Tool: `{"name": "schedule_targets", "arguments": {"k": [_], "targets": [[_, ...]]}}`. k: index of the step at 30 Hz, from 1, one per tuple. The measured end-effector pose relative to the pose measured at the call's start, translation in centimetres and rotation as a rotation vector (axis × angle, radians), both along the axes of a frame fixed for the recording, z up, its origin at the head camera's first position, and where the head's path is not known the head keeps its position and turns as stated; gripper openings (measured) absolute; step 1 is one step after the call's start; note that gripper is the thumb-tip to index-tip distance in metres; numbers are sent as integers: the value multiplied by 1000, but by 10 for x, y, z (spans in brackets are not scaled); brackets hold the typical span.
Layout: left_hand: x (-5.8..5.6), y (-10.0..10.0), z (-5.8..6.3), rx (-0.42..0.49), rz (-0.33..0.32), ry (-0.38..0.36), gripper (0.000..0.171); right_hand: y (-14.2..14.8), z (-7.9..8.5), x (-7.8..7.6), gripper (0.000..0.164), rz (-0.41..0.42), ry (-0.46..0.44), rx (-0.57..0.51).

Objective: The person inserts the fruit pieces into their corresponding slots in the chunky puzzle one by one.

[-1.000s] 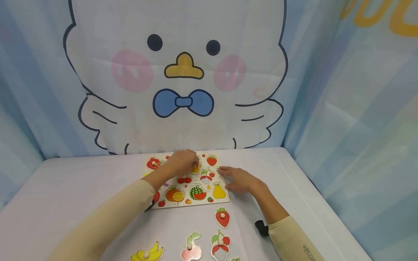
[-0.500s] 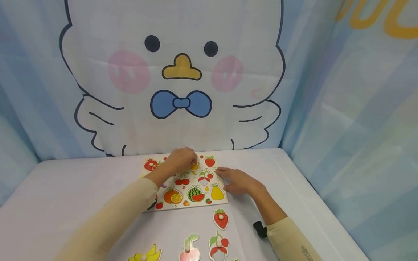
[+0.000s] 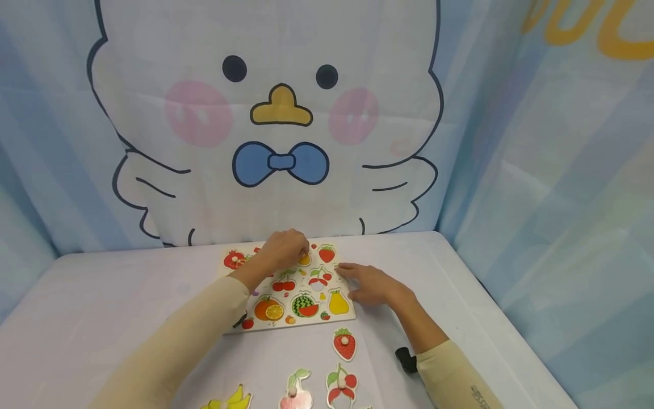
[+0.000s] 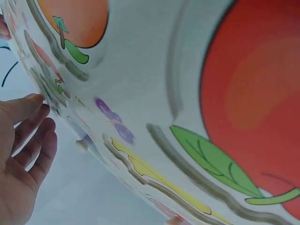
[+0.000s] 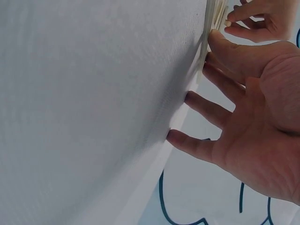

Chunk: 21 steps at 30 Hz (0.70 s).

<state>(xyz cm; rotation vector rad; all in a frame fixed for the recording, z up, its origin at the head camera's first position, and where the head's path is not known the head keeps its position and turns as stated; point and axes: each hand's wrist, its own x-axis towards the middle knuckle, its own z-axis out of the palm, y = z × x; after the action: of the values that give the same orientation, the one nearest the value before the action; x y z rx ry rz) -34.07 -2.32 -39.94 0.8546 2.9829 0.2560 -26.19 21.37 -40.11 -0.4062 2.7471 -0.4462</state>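
Note:
The wooden fruit puzzle board (image 3: 276,326) lies flat at the back of the table. My left hand (image 3: 283,250) reaches over its far half and pinches the small knob (image 5: 228,22) of a yellow-orange fruit puzzle piece (image 3: 305,260). That piece sits at the board's surface, partly covered by the fingers; whether it is fully seated I cannot tell. In the right wrist view, my right hand (image 5: 253,108) has its fingers spread, with the thumb and some fingertips against the board's right edge and others on the tablecloth.
Loose knobbed pieces lie nearer the front: a strawberry (image 3: 344,344), red berries with leaves (image 3: 341,391), a pink cherry-like piece (image 3: 296,392) and bananas (image 3: 232,400). A small black object (image 3: 406,360) is beside the right sleeve. A printed curtain (image 3: 281,204) stands behind the table.
The head view has shifted slightly, moving the scene a little left. Both hands keep nearly the same places on the board, the left still at the yellow-orange piece.

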Motion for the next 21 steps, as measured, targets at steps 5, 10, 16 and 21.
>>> {"name": "schedule_targets", "arguments": {"k": [5, 10, 16, 21], "targets": [[0, 1, -1, -7, 16, -18, 22, -1, -1, 1, 66, 5, 1, -3], [-2, 1, 0, -13, 14, -20, 22, -1, 1, 1, 65, 9, 7, 1], [-3, 1, 1, -10, 10, -33, 22, -1, 1, 1, 66, 8, 4, 15], [-4, 3, 1, -9, 5, -67, 23, 0, 1, 0, 67, 7, 2, 27]]}}
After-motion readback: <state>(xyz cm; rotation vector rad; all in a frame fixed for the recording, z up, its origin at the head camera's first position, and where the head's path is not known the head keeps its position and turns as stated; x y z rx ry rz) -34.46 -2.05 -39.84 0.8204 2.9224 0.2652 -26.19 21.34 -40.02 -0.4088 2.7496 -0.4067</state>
